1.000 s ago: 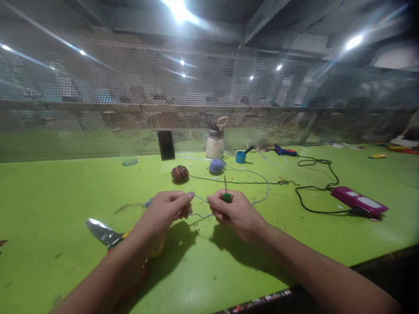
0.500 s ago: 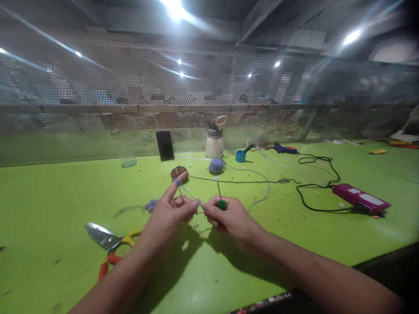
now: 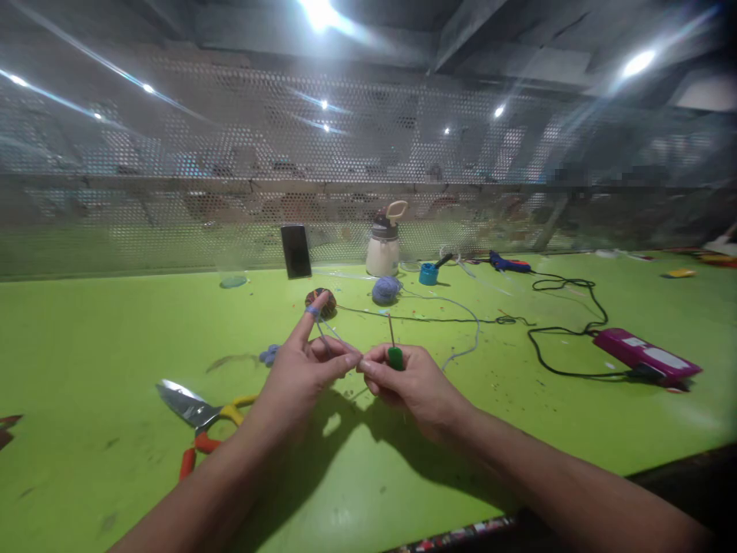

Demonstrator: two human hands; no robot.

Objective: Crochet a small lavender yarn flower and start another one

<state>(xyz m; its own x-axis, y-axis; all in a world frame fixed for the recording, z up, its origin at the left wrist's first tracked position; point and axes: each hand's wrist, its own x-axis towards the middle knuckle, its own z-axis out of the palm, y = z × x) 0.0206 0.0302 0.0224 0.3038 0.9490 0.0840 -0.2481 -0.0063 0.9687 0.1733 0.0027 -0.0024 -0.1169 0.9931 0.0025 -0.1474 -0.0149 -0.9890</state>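
Note:
My left hand (image 3: 305, 365) has blue-grey yarn (image 3: 323, 326) looped round its raised index finger, and its thumb and other fingers pinch the strand. Against those fingertips, my right hand (image 3: 411, 380) pinches at the same spot. It also holds a crochet hook (image 3: 394, 355) with a green handle, the thin metal shaft pointing up and away. A ball of the same yarn (image 3: 385, 289) lies beyond the hands, its strand curving round to the right. Left of my left hand is a small blue-grey yarn piece (image 3: 269, 354). What sits between the fingertips is too small to make out.
Scissors (image 3: 199, 415) lie partly under my left forearm. Behind the hands are a dark multicoloured yarn ball (image 3: 321, 302), a phone (image 3: 295, 251), a bottle (image 3: 383, 246) and a blue pot (image 3: 427, 273). To the right are a glue gun (image 3: 509, 263) and a magenta box (image 3: 645, 355) with a black cord.
The view has shifted slightly, moving the scene a little to the right. Both hands keep their pinch, the fingertips now closer together; the hook stays upright in the right hand.

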